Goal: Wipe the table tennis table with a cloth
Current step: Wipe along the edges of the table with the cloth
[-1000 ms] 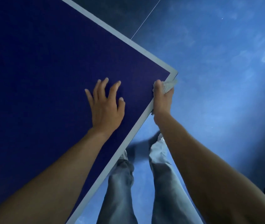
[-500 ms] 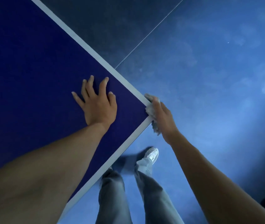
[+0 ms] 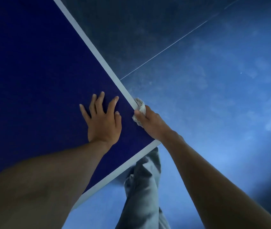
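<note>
Most of the cloth (image 3: 139, 105) is buried in the right hand (image 3: 153, 126), which grips it against the white side edge of the table tennis table (image 3: 32, 80); that wrist covers the table's corner. The left hand (image 3: 104, 121) lies flat, fingers spread, on the blue top just beside. Grey trouser legs (image 3: 144, 187) stand below on the blue floor (image 3: 214, 113).

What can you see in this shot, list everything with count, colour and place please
table tennis table: one, dark blue with white edge lines, left and centre
cloth: one, whitish grey, bunched on the table's white edge near the corner
floor: one, blue, darker at top centre, right and bottom
floor line: one, thin, pale, upper right
trouser legs: grey, below the table corner
left hand: flat on the table, fingers spread
right hand: grips the cloth at the edge
</note>
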